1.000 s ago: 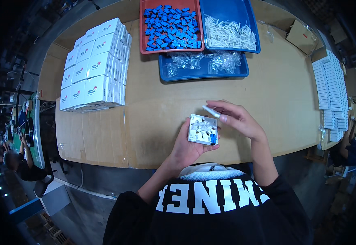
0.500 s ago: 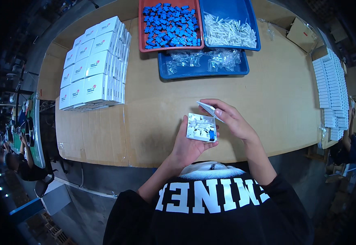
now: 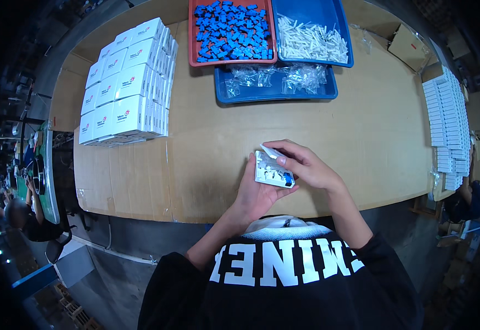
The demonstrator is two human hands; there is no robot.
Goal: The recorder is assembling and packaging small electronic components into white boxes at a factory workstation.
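My left hand [image 3: 255, 196] is closed round a small white plastic box [image 3: 271, 180] from below and the left side. Inside the box lie white parts and one blue piece [image 3: 289, 179] at its right edge. My right hand [image 3: 305, 166] grips a thin white lid [image 3: 272, 150] between thumb and fingers. The lid is tilted over the box's far right side and covers part of the contents. Whether the lid's edge touches the box, I cannot tell.
On the left stands a stack of white boxes [image 3: 127, 82]. Ahead are a red tray [image 3: 192, 34] of blue pieces, a blue tray [image 3: 346, 33] of white sticks and a lower blue tray [image 3: 276, 95] with clear bags. More white boxes [image 3: 445, 121] are piled at the right edge.
The lid in my right hand has come down closer over the box and hides more of its contents. The box has turned and tilted slightly in my left hand.
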